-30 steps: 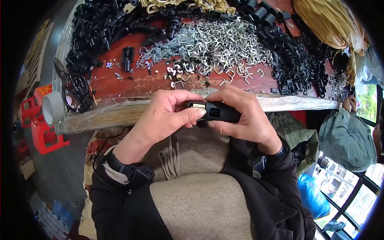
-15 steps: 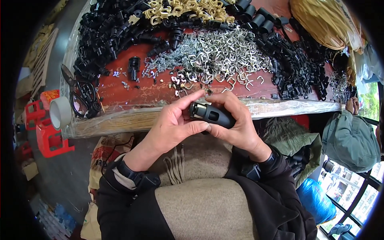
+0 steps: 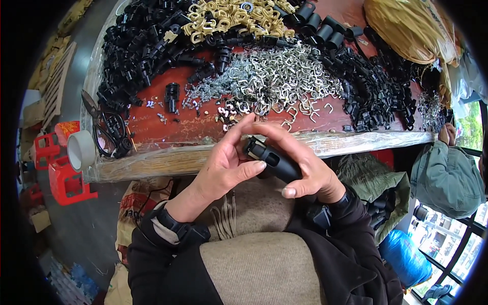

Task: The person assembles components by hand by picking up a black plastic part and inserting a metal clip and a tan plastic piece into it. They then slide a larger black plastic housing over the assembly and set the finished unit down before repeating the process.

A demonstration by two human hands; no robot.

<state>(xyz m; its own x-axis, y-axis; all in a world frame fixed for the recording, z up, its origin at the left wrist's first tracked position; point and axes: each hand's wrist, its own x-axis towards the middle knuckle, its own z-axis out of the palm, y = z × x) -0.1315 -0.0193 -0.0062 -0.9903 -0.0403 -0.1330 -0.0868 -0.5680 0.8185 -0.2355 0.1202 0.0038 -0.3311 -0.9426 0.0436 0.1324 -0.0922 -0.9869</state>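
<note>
Between my two hands, just off the table's near edge, is a black plastic housing [image 3: 284, 168], rounded, with an oval slot in its side. A lighter, brass-coloured strip shows at its left end. My left hand [image 3: 222, 163] holds that end, thumb pressed beside the slot and fingers behind. My right hand [image 3: 311, 170] curls round the other end, fingers along the far side, its thumb raised off the housing. Beyond the hands lie a heap of U-shaped metal clips [image 3: 290, 76], small pale springs [image 3: 216, 84] and one loose black part [image 3: 172, 97].
The red table [image 3: 193, 123] has a plastic-wrapped wooden edge. Black parts [image 3: 137, 56] and tan plastic pieces [image 3: 239, 18] are heaped at the back. At left are scissors [image 3: 109, 129], a tape roll [image 3: 81, 151] and red stools [image 3: 68, 180]. A co-worker's sleeve [image 3: 447, 175] shows at right.
My right thumb has lifted away from the housing and now points toward me. The housing has tilted, its right end lower. The view has shifted slightly.
</note>
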